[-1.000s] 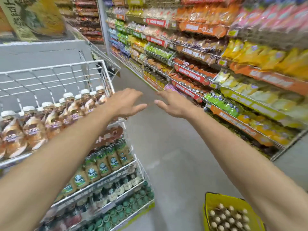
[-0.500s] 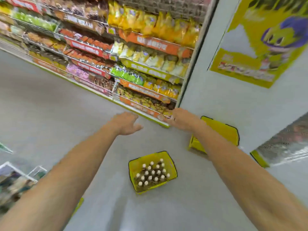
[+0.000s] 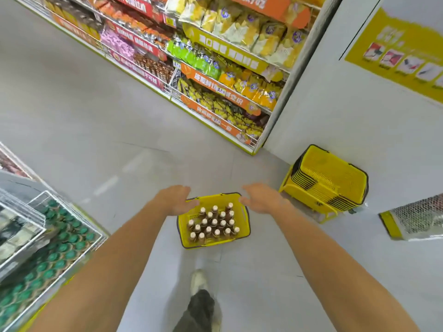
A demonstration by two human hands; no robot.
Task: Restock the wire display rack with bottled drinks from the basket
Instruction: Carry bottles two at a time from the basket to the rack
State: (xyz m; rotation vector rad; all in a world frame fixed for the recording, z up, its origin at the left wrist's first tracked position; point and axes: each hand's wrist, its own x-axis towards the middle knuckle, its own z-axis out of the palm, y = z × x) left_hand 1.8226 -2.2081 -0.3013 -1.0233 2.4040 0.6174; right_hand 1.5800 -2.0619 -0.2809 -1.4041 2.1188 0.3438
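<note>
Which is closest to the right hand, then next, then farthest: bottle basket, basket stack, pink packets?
1. Bottle basket, just under the right hand.
2. Basket stack, off to its right.
3. Pink packets, far away, upper left.

Snack shelves packed with yellow and green bags run across the top of the frame. Stack of yellow baskets sits on the grey floor at right against a white wall, yellow poster upper right.

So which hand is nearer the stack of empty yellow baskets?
Right. The right hand hovers just left of the stack; the left hand is farther, across the bottle basket.
</note>
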